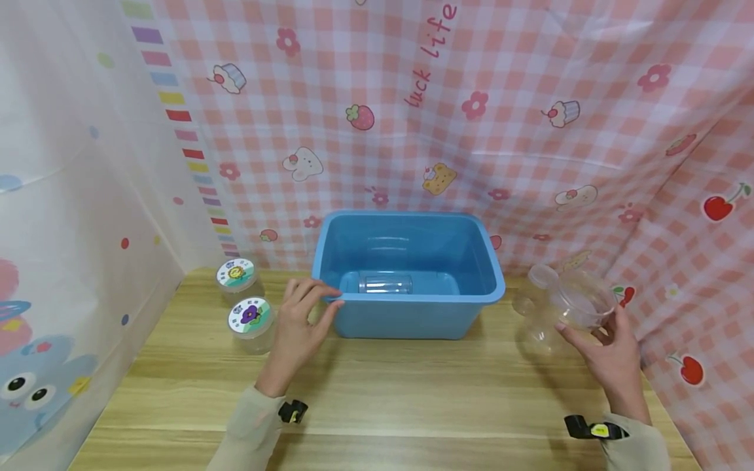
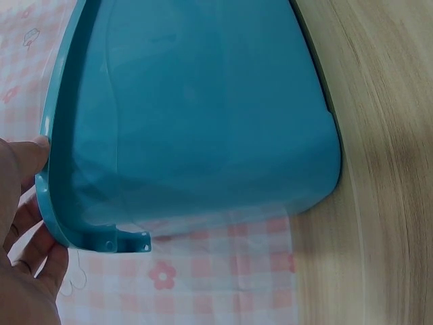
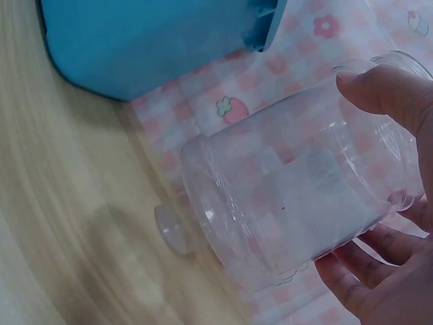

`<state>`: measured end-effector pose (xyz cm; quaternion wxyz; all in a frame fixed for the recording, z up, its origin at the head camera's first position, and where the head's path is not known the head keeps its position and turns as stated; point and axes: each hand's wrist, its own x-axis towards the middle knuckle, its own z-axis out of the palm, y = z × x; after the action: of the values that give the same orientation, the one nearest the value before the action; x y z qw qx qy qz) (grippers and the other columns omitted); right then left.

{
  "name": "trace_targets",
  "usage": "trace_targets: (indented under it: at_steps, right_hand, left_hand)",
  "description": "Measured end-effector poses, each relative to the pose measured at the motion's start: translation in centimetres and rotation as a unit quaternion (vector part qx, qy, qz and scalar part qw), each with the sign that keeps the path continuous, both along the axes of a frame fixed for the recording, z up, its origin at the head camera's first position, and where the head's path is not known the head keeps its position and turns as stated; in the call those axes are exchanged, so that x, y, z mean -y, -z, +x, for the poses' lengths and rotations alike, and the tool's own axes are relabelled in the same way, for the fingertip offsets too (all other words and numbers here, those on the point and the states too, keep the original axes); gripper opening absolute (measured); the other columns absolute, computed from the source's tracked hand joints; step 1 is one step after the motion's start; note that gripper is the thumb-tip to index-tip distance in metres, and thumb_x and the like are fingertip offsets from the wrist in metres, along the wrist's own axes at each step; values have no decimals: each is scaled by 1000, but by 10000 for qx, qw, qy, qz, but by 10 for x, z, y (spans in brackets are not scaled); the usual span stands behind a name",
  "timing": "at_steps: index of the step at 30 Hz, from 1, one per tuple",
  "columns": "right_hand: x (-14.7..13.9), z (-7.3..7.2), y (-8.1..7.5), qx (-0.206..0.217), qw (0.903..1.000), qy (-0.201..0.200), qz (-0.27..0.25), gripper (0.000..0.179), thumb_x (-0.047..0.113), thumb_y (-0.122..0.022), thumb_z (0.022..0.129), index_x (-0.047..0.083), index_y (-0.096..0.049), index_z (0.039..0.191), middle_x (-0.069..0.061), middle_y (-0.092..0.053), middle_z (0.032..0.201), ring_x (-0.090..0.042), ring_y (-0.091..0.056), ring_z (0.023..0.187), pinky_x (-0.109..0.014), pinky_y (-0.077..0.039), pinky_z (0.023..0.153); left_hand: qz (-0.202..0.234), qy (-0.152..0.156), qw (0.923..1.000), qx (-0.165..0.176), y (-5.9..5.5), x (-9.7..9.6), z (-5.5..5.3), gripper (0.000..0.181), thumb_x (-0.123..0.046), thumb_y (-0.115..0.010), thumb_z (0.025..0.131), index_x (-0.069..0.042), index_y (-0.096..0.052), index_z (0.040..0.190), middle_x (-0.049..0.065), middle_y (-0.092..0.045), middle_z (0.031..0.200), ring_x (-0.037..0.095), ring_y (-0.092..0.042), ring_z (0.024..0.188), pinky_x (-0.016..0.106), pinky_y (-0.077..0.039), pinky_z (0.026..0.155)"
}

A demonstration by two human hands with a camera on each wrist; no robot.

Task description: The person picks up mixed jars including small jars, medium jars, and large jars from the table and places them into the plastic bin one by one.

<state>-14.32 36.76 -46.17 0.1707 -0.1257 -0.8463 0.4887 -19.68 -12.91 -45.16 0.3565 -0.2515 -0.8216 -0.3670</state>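
At the front left corner of a blue plastic bin (image 1: 406, 319), my left hand (image 1: 297, 324) pinches the rim between thumb and fingers. The left wrist view shows those fingers (image 2: 51, 271) on the bin's lip. A clear plastic cylinder (image 1: 385, 284) lies on its side inside the bin. To the right of the bin, my right hand (image 1: 615, 356) grips a clear, wide-mouthed plastic jar (image 3: 291, 183) near its rim, thumb on one side and fingers on the other. Whether the jar touches the table is hard to tell. Beside it stands a smaller transparent piece (image 3: 172, 230), its shape partly lost.
Two clear jars with printed lids, a yellow-flower one (image 1: 237, 273) and a purple-flower one (image 1: 252, 316), stand left of the bin. Pink checked cloth (image 1: 400, 150) hangs behind the wooden table (image 1: 412, 399) and along its right side. A white printed cloth (image 1: 76, 144) hangs at left.
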Motion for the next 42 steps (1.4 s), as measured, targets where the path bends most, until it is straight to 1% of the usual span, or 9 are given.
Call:
trace_targets:
  at_steps: [5,9,13,19,23,27,35,40,42]
  right_hand:
    - [6,0,-8,-385,9992,-105,-30,91,11,-85,84,30,-36,158,21,-51,128,8,-50,115,-3,-42,89]
    - [11,0,-15,-585,9981,-169,-3,93,7,-86,82,29,-37,158,16,-53,134,6,-51,118,-4,-42,91]
    - [15,-1,-23,-638,9977,-227,101,95,8,-87,82,29,-35,158,14,-53,136,6,-50,119,-4,-41,92]
    - [23,1,-37,-652,9975,-143,211,94,11,-88,81,30,-36,157,18,-52,133,8,-49,117,-3,-38,90]
    - [28,1,-46,-827,9960,-220,266,94,10,-89,79,32,-38,156,16,-54,134,5,-51,118,-3,-39,92]
    - [33,-2,-55,-975,9942,-295,355,95,10,-90,78,33,-40,155,16,-53,133,2,-51,118,-4,-39,92]
    - [38,-10,-66,-1321,9890,-429,504,98,0,-91,72,26,-43,154,18,-52,134,1,-49,120,-6,-38,92]
    - [44,-14,-74,-1492,9857,-542,568,98,-2,-90,72,23,-44,155,17,-51,135,1,-48,119,-7,-36,92]
    - [46,-15,-78,-1521,9848,-552,627,98,-2,-90,71,23,-44,154,17,-52,134,1,-48,119,-7,-36,92]
  left_hand:
    - [-15,43,10000,-78,-1,-1,0,14,-12,-83,86,-8,-75,98,5,-70,97,25,-55,95,34,-42,83]
    - [14,76,9999,-74,-1,-1,0,14,-12,-83,86,-8,-75,97,5,-70,97,25,-54,95,35,-42,83]
    - [41,84,9999,-47,-1,-1,0,14,-12,-82,87,-8,-75,98,5,-70,97,26,-55,96,35,-42,85]
    - [5,47,10000,14,-2,-1,1,14,-12,-82,87,-9,-75,98,5,-70,97,25,-54,96,35,-42,85]
    - [7,31,10000,-5,-2,-1,1,14,-11,-83,86,-9,-75,98,5,-70,97,25,-54,95,36,-42,84]
    - [0,29,10000,-33,-2,0,1,14,-12,-83,87,-9,-75,97,5,-70,97,25,-54,95,36,-43,84]
    - [16,20,10000,-74,0,-1,1,14,-12,-83,86,-9,-75,97,5,-70,97,25,-54,95,36,-43,84]
    - [27,52,9999,-96,0,0,0,14,-12,-83,87,-9,-75,97,5,-70,97,25,-54,95,36,-42,84]
    - [26,64,9999,-123,0,0,0,14,-12,-83,86,-9,-75,97,5,-69,97,25,-54,95,36,-42,84]
